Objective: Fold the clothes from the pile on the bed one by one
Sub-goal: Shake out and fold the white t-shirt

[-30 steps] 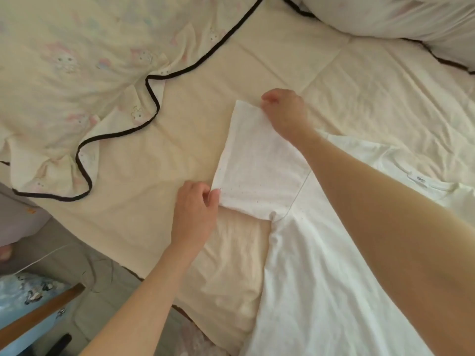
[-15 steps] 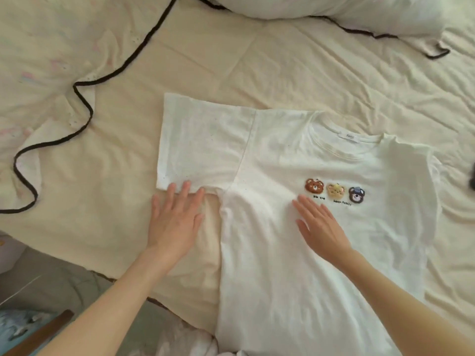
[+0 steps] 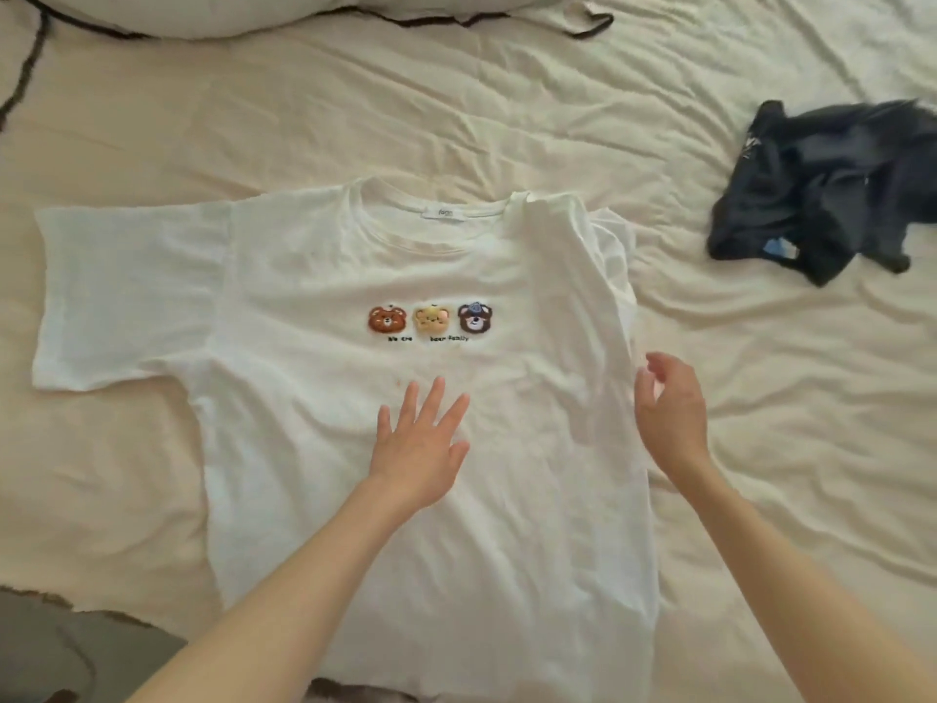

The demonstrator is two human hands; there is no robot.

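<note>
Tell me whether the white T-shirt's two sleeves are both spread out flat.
No. The white T-shirt has its left sleeve spread flat; its right sleeve is tucked under, bunched beside the right hand.

right sleeve (image 3: 611,246): crumpled under the T-shirt (image 3: 395,499), mostly hidden
dark garment (image 3: 831,190): blurred, cut by right edge

The bed (image 3: 507,109) was covered by a wrinkled cream sheet. A white T-shirt (image 3: 314,276) lay on it front up, its left sleeve spread flat and its right sleeve bunched under the edge. Well apart, to the right, a crumpled dark garment (image 3: 831,190) lay on the sheet. A pale quilt with dark piping (image 3: 213,12) rested along the far edge.
</note>
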